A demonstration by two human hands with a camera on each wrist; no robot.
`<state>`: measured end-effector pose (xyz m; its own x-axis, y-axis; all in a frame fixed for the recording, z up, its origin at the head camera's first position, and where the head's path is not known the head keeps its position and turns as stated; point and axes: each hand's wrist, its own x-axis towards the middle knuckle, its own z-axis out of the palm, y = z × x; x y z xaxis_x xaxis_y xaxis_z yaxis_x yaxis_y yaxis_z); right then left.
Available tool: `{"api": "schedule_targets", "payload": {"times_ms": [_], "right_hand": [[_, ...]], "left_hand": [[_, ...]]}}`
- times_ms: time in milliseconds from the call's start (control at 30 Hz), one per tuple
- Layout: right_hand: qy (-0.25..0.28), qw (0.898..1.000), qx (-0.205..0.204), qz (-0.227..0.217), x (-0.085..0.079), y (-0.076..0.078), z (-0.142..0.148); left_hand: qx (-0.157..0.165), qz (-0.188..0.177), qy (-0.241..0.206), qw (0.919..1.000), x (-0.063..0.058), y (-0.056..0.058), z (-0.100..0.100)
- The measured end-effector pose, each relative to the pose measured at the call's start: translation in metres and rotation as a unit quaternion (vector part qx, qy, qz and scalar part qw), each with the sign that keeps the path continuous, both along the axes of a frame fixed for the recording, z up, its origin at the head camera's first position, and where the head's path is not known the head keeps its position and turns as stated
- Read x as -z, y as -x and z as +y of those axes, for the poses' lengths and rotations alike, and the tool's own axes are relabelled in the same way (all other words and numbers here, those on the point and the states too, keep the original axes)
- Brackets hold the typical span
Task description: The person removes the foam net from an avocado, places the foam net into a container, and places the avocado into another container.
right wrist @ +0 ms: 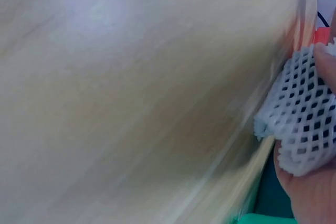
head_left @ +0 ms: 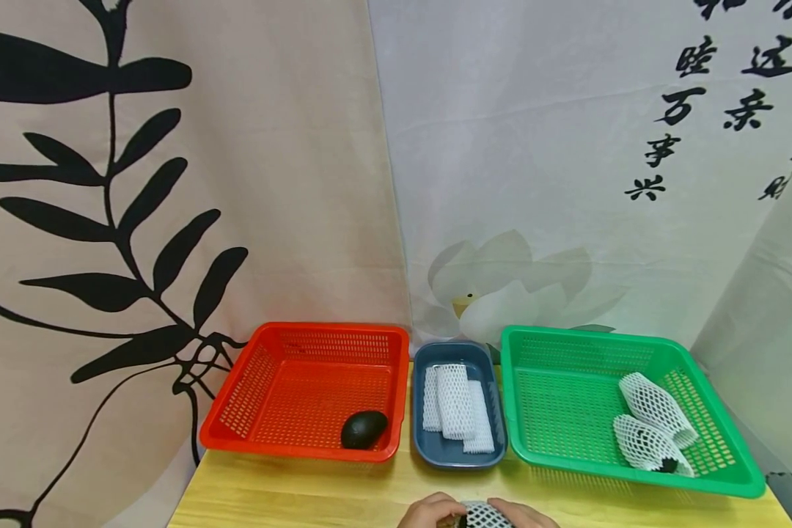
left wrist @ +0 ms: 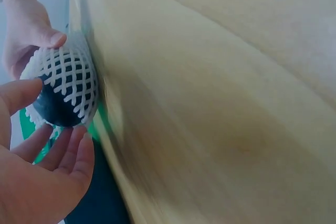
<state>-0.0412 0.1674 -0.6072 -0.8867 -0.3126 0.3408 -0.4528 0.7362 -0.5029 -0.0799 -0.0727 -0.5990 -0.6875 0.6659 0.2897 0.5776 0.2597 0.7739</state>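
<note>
Both my hands are engaged on one dark oval fruit (left wrist: 55,107) in a white foam net (left wrist: 71,72), positioned in front of the blue tray (head_left: 458,460).

Step in hand, in my judgement: sleeving. The net covers much of the fruit; the end facing my left hand (left wrist: 44,177) is bare. The next move, I judge, calls for steadying the fruit and drawing the mesh edge evenly over that end; an uneven pull could let it ride back.

Finger condition, left: thumb to one side of the bare end, curved fingertips opposite, lightly pinching the fruit between them. Pressure cannot be determined. Finger condition, right: my right hand (left wrist: 29,30) grips the netted end, thumb laid on the mesh; most of its fingers are hidden, so I cannot tell their spacing. The fruit lies directly between the two hands.
</note>
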Motion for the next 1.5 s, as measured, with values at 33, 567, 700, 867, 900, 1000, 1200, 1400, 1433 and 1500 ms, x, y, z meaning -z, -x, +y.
{"api": "schedule_targets", "payload": {"times_ms": [33, 567, 700, 867, 900, 1000, 1200, 1400, 1433, 1500], "right_hand": [[0.004, 1.000, 0.001, 0.005, 0.001, 0.000, -0.001], [0.093, 0.991, -0.099, 0.015, 0.011, 0.007, 0.001], [0.105, 0.986, -0.118, 0.048, 0.011, 0.009, 0.001], [0.121, 0.981, -0.135, 0.066, 0.011, 0.010, 0.001], [0.124, 0.982, -0.132, 0.058, 0.012, 0.009, 0.000], [0.130, 0.983, -0.123, 0.031, 0.012, 0.007, 0.000], [0.109, 0.982, -0.148, 0.035, 0.015, 0.009, 0.007], [0.104, 0.982, -0.150, 0.046, 0.020, 0.012, 0.015], [0.105, 0.981, -0.154, 0.049, 0.020, 0.012, 0.016], [0.105, 0.980, -0.157, 0.061, 0.020, 0.013, 0.018]], "left_hand": [[-0.001, 0.009, 0.005, 0.9999, 0.000, 0.001, 0.001], [-0.011, 0.055, 0.065, 0.9963, 0.008, 0.003, 0.014], [-0.024, 0.074, 0.065, 0.9949, 0.009, 0.002, 0.017], [-0.041, 0.085, 0.055, 0.9940, 0.012, 0.000, 0.020], [-0.043, 0.079, 0.055, 0.9944, 0.013, 0.000, 0.020], [-0.044, 0.055, 0.065, 0.9954, 0.013, -0.001, 0.018], [-0.039, 0.018, 0.082, 0.9957, 0.010, -0.001, 0.013], [-0.031, 0.062, 0.089, 0.9936, 0.012, 0.001, 0.007], [-0.031, 0.066, 0.087, 0.9935, 0.012, 0.000, 0.006], [-0.030, 0.063, 0.085, 0.9939, 0.010, 0.000, 0.004]]}}
